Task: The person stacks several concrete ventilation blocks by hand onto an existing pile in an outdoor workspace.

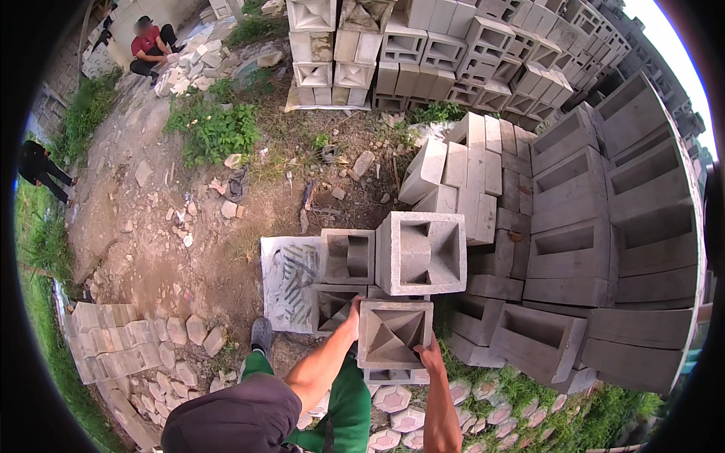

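A grey concrete breeze block [395, 333] with a pinwheel-like recess in its face is gripped between my hands in front of my legs. My left hand [352, 320] closes on its left side near the top corner. On the lower right side, the fingers of my right hand [430, 355] wrap around the edge. Just beyond it, a taller-standing breeze block [421, 254] shows a curved recess. Two lower blocks, one breeze block [347, 255] and another breeze block [334, 306], lie to its left. Part of a further block [393, 375] shows under the held one.
A white printed sack [285, 283] lies flat beside the blocks. Hollow block stacks [570, 249] rise on the right, with more block stacks [332, 45] at the back. Hexagonal pavers [393, 398] lie near my feet. One person [149, 47] crouches by rubble; another person [44, 166] stands far left.
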### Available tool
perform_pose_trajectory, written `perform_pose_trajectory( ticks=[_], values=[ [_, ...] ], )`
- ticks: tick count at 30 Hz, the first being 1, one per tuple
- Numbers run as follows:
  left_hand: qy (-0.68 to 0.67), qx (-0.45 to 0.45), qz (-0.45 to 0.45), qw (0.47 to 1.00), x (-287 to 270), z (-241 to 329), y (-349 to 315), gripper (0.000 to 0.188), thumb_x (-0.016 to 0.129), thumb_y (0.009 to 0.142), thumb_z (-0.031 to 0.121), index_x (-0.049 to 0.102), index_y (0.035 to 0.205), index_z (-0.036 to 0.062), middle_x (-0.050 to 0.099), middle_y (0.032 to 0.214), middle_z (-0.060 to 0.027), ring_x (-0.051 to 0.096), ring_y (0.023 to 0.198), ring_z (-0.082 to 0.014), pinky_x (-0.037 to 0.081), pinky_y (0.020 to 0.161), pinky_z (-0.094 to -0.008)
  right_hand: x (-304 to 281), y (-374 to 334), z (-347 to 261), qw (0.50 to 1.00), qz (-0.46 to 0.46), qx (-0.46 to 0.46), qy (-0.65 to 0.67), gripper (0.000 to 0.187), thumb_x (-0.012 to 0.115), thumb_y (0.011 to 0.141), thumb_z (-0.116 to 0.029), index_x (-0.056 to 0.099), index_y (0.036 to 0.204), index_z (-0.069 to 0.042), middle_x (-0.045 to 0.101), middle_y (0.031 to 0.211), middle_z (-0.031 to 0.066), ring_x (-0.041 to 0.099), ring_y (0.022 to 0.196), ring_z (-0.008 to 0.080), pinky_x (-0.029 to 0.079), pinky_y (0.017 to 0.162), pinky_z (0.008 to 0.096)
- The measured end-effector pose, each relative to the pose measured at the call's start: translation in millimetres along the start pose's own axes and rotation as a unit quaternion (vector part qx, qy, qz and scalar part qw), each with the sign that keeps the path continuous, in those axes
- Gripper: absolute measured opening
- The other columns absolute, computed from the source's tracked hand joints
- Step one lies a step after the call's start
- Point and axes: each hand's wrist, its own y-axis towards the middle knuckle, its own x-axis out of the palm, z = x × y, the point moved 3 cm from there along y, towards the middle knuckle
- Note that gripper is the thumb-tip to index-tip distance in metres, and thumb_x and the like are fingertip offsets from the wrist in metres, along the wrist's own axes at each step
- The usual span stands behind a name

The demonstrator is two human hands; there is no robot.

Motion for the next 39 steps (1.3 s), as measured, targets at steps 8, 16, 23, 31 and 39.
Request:
perform_pose_trajectory(
  ticks=[8, 16, 23, 31, 39],
  values=[
    [-0.059, 0.098, 0.054, 0.992, -102.0, -52.3, -167.9, 0.080, 0.045, 0.068, 0.072, 0.059, 0.115, 0.0088, 0.059, 0.112, -0.0143, 0.054, 0.097, -0.0290, 0.042, 0.082, -0.0428, 101.0, -131.2, -41.5, 0.995, -0.093, 0.028, -0.032, 0.063, 0.063, 0.071, -0.007, 0.043, 0.130, -0.001, 0.057, 0.118, 0.0081, 0.049, 0.111, 0.0191, 0.038, 0.096, 0.0319],
    [-0.157, 0.125, -0.009, 0.980, -206.3, -39.1, -389.5, 0.067, 0.051, 0.075, 0.063, 0.060, 0.110, 0.0065, 0.063, 0.101, -0.0128, 0.057, 0.086, -0.0267, 0.044, 0.078, -0.0406, 262.6, -170.0, -43.1, 0.927, -0.203, 0.161, 0.270, 0.070, 0.030, 0.091, -0.060, 0.044, 0.130, -0.003, 0.051, 0.128, 0.0149, 0.048, 0.117, 0.0288, 0.038, 0.101, 0.0415],
    [-0.359, 0.339, 0.077, 0.866, -363.4, -95.8, -429.6, 0.060, 0.054, 0.079, 0.057, 0.059, 0.114, 0.0080, 0.061, 0.107, -0.0123, 0.057, 0.095, -0.0255, 0.045, 0.084, -0.0390, 455.3, -172.4, -54.6, 0.898, -0.386, 0.208, 0.037, 0.059, 0.034, 0.095, -0.051, 0.048, 0.126, -0.003, 0.054, 0.123, 0.0144, 0.051, 0.112, 0.0275, 0.040, 0.098, 0.0398],
    [-0.530, 0.283, 0.031, 0.798, -488.8, -153.4, -423.4, 0.055, 0.048, 0.083, 0.059, 0.065, 0.103, 0.0105, 0.066, 0.094, -0.0095, 0.063, 0.084, -0.0259, 0.049, 0.079, -0.0416, 584.6, -215.1, -31.9, 0.868, -0.429, 0.230, -0.100, 0.058, 0.035, 0.095, -0.050, 0.049, 0.125, -0.003, 0.055, 0.121, 0.0138, 0.052, 0.110, 0.0266, 0.041, 0.097, 0.0391],
    [-0.529, 0.307, 0.171, 0.773, -573.3, -171.6, -486.8, 0.059, 0.048, 0.084, 0.061, 0.063, 0.103, 0.0065, 0.066, 0.094, -0.0088, 0.061, 0.081, -0.0256, 0.048, 0.081, -0.0388, 712.6, -272.1, -22.2, 0.798, -0.519, 0.249, -0.179, 0.057, 0.036, 0.095, -0.050, 0.050, 0.124, -0.004, 0.056, 0.119, 0.0132, 0.053, 0.109, 0.0257, 0.042, 0.095, 0.0383]
  ],
)
